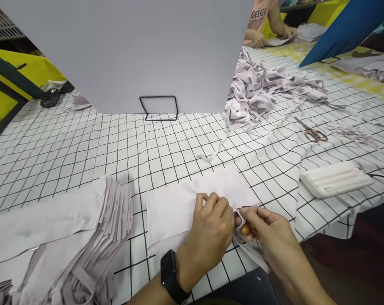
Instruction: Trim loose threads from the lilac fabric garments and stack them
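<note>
One lower-centre cloth (171,207) seemed unfinished, right hand (269,231) pinching its edge, left hand (209,228) curled, grip hidden, progress unclear on the lower-left stack (67,207).

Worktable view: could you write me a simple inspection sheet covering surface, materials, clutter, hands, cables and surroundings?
Surface: white tablecloth with black grid lines, wrinkled toward the right.
Job's things: pale cloth in the middle; stack of similar-coloured pieces at left.
Clutter: tangled strips farther back, right; scissors, scraps and white device at right.
Hands: left hand, wearing a black watch, curled over the cloth, fingertips hidden; right hand pinches cloth.
Cables: one dark cord at the white device.
Surroundings: grey board behind; blue board and another person handling fabric, upper right.
</note>
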Available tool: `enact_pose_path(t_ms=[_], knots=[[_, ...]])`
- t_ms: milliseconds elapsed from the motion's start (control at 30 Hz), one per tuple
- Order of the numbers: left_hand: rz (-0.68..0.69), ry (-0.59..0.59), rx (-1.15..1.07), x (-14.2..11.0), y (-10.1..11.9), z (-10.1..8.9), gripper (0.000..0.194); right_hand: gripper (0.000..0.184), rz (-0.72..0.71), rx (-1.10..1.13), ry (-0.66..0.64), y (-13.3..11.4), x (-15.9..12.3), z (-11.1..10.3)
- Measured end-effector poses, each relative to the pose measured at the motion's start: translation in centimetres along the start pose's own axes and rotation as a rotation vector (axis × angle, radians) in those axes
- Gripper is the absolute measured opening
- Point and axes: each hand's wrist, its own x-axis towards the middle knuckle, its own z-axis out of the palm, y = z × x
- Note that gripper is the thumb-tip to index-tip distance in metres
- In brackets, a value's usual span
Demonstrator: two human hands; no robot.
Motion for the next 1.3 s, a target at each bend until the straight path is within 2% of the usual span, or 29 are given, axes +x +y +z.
enact_pose_path(t_ms=[433,733,1167,1300], knots=[[0.015,-0.044,0.045,-0.21,0.25,0.22,0.017,0.037,-0.01,-0.027,-0.031,-0.39,-0.29,0.04],[-0.041,-0.002,0.032,0.03,0.62,0.38,0.023,0.034,0.011,0.066,-0.025,-0.39,-0.19,0.67],[0.016,0.016,0.088,0.12,0.56,0.33,0.025,0.038,-0.022,0.001,-0.018,-0.58,-0.17,0.99],[0.06,0.0,0.127,0.1,0.47,0.18,0.023,0.039,-0.027,-0.075,-0.086,-0.8,-0.04,0.7]])
